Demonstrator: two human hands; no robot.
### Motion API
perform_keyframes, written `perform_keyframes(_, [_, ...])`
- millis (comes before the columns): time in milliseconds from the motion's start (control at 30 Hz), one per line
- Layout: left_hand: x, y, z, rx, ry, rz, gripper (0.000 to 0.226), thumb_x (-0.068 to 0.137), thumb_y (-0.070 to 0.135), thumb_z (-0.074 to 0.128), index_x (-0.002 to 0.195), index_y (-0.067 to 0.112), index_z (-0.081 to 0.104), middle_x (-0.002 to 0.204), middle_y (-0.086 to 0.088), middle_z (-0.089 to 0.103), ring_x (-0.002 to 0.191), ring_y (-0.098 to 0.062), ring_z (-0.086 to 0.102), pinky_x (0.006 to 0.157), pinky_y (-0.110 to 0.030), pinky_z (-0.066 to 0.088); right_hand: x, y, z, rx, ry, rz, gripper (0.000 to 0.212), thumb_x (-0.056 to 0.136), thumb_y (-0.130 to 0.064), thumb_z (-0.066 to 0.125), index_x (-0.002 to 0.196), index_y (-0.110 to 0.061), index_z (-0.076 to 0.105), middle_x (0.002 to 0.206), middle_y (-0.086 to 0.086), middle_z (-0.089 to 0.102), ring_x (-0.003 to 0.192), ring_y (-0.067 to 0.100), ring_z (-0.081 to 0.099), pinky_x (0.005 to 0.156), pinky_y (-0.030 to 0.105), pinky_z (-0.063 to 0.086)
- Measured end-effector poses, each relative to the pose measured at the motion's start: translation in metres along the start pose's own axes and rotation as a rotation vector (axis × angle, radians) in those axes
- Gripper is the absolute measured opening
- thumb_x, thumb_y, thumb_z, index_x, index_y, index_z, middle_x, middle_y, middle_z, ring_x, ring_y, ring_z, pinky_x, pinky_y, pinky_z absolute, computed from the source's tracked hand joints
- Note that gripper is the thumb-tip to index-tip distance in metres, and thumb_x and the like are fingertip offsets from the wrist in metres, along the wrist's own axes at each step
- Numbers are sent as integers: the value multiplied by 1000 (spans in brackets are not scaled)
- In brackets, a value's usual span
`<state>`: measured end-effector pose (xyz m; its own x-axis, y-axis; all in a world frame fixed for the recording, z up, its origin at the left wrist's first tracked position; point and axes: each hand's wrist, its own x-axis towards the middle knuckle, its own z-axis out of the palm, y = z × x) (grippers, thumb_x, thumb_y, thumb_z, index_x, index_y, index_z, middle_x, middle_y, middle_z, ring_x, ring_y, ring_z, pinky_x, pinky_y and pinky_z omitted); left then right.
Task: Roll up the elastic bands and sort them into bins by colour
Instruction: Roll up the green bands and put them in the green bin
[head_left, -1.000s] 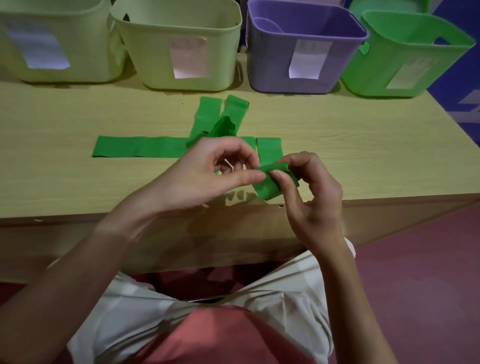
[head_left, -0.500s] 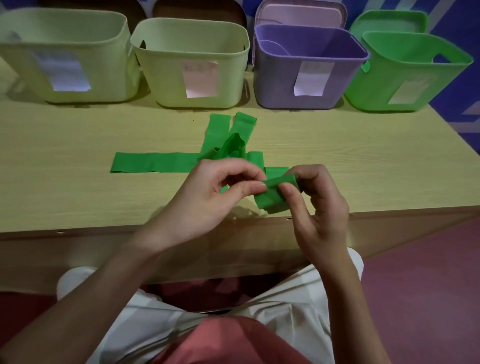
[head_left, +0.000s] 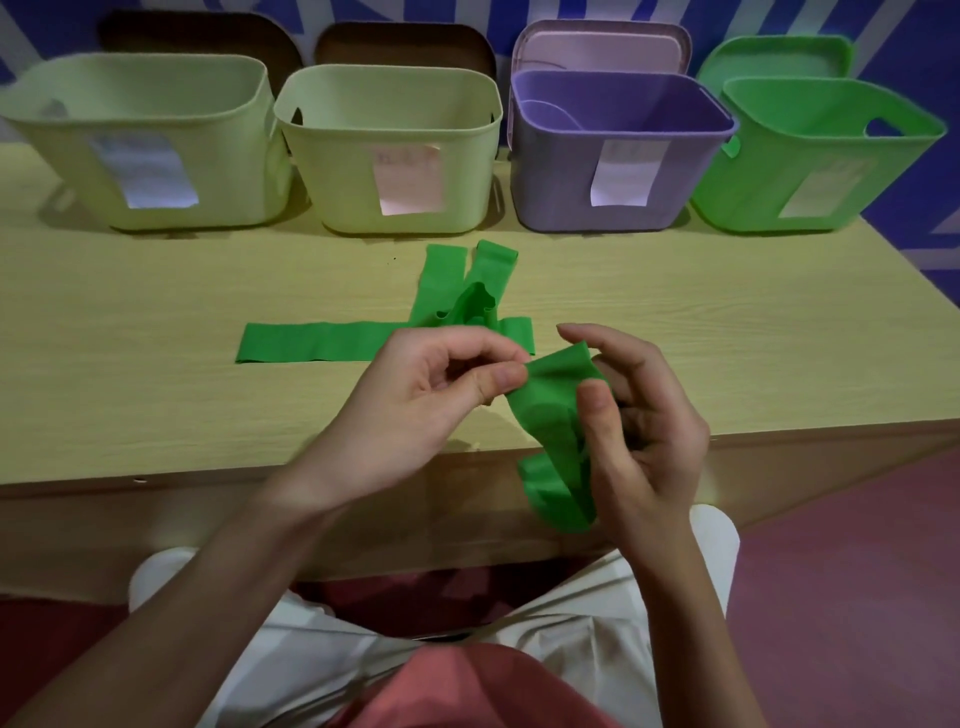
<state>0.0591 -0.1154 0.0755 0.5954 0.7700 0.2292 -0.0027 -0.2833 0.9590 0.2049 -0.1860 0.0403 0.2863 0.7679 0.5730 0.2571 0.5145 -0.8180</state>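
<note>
Green band (head_left: 550, 415) pinched by left hand (head_left: 436, 395); right hand (head_left: 639, 431)

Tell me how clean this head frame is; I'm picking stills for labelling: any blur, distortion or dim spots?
Head view: wide-angle bending bows the table edge and tilts the green bin outward; lighting is dim and soft; paper labels on the bins are too washed out to read; the held green band and both hands look reasonably sharp.

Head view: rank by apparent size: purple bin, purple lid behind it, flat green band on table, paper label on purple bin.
1. purple bin
2. purple lid, partly hidden, so unsure
3. flat green band, close to the lid
4. paper label
</note>
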Motion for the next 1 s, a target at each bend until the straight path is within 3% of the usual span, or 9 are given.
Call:
perform_keyframes(100, [-1,-2,2,-108,-17,-44,9,83,18,64,84,23,71,67,7,61,61,1,50,58,-11,41,1,-1,0,-27,41,-31,24,93,-18,54,113,-8,60,70,-10,60,58,-7,50,58,8,39])
perform_keyframes(200, [-2,-5,2,-213,-31,-106,15,79,19,64,83,26,77,69,3,62,62,-3,49,57,-14,42,2,-2,1,-78,91,-62,21,86,-14,63,106,-8,63,88,-6,68,74,-6,60,66,11,45])
perform_keyframes(267, [-2,-6,2,-241,-60,-126,14,78,21,68,85,29,77,70,5,64,63,-4,50,58,-14,42,3,-1,1,-88,116,-70,18,84,-11,66,101,-6,65,97,-8,68,82,-4,64,71,13,48])
perform_keyframes(467, [4,-10,5,-191,-45,-104,13,80,23,68,89,27,77,76,5,63,65,-2,50,59,-15,41,3,5,1,-44,152,-56,14,81,-9,71,90,-15,63,88,-21,67,77,2,66,68,15,50])
perform_keyframes(567, [6,-10,4,-148,-52,-42,13,82,23,66,91,24,75,85,7,66,72,0,55,65,-13,42,4,8,1,-27,169,-29,15,80,-11,74,85,-18,62,85,-20,68,75,3,66,67,15,49])
perform_keyframes(667, [6,-13,5,-135,-51,-23,17,76,22,73,93,25,74,89,2,69,85,-10,62,77,-19,50,5,9,0,0,170,-22,12,80,-13,72,83,-19,62,81,-10,69,73,5,65,65,16,49])
perform_keyframes(767, [7,-17,8,-140,-35,-36,25,72,20,76,97,21,70,90,-3,67,85,-15,60,82,-23,52,4,10,0,-6,152,-40,17,80,-12,72,81,-23,60,80,-2,68,72,7,65,64,18,50])
perform_keyframes(867, [8,-17,10,-124,3,-28,16,73,16,70,88,18,70,82,5,69,79,-10,62,75,-18,52,5,10,-2,0,99,-42,17,80,-6,74,87,-18,63,85,-18,68,77,0,66,68,14,50])
perform_keyframes(1000, [4,-15,12,-137,56,-41,13,70,16,67,83,18,71,75,11,71,73,1,63,67,-10,47,5,8,-9,-28,63,-30,11,84,-11,67,89,-21,63,85,-20,67,76,-1,64,67,13,48])
